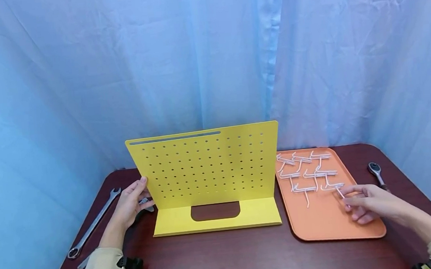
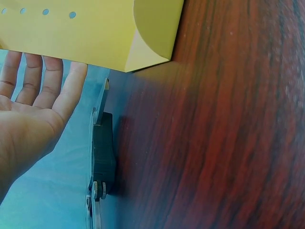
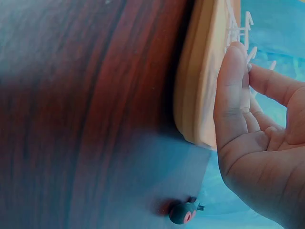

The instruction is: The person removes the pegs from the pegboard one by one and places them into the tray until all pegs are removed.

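Observation:
A yellow pegboard (image 1: 207, 165) stands on its flat base in the middle of the table. My left hand (image 1: 130, 203) holds its left edge, thumb at the front and fingers reaching behind. In the left wrist view, the fingers (image 2: 51, 78) of that hand meet the edge of the yellow panel (image 2: 71, 43). Over the orange tray (image 1: 326, 228), my right hand (image 1: 370, 202) pinches the stem of a white wire hook (image 1: 332, 187) between thumb and forefinger. Several more white hooks (image 1: 305, 189) lie in rows on the tray.
A combination wrench (image 1: 93, 224) lies at the table's left side. Beside it is a caliper (image 2: 103, 152), mostly hidden by my left arm in the head view. To the right of the tray lies a ratchet (image 1: 375, 171). Blue curtains (image 1: 192, 54) hang behind the table.

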{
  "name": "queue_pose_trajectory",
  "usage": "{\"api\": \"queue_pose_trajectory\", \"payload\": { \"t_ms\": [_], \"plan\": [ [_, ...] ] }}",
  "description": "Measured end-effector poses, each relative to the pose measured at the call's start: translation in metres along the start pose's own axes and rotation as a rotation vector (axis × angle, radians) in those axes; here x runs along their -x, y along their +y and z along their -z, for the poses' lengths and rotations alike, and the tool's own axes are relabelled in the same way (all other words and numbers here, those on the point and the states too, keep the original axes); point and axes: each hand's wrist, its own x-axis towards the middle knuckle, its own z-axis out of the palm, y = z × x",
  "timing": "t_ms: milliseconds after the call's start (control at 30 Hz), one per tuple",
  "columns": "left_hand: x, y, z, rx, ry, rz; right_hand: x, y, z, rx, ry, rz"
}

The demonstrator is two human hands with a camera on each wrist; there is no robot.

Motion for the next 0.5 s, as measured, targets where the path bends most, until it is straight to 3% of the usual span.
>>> {"api": "queue_pose_trajectory", "payload": {
  "t_ms": [500],
  "plan": [
    [-0.0001,0.0015,-0.0014,-0.011,0.011,0.006,-0.0069,0.0036,-0.0002,0.002,-0.002,-0.053]
  ]
}}
